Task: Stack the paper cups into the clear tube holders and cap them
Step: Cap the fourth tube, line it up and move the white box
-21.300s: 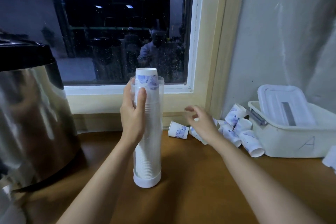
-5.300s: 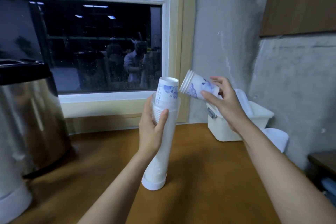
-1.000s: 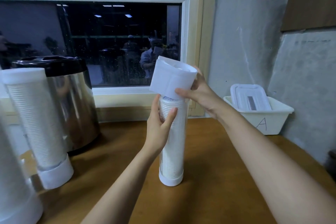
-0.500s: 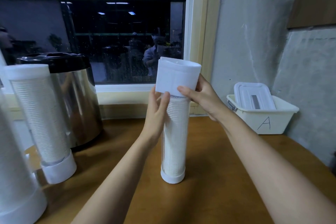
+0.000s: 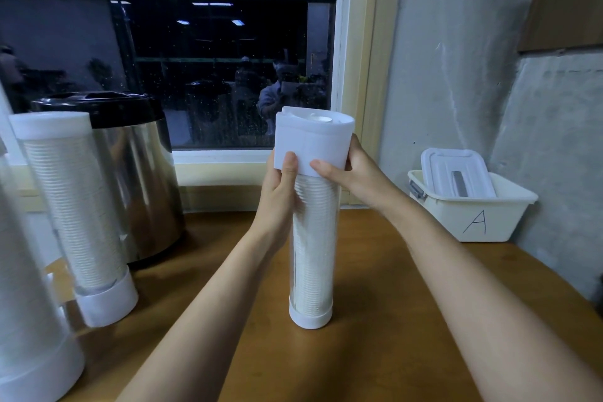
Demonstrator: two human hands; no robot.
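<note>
Flanking the tube (image 5: pixel 313 254), left hand (image 5: pixel 279 192) and right hand (image 5: pixel 357 174) pinch its cap (image 5: pixel 313 140).

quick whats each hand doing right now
Left hand: grips the clear tube just below the white cap, thumb on the cap's edge.
Right hand: grips the white cap.
</note>
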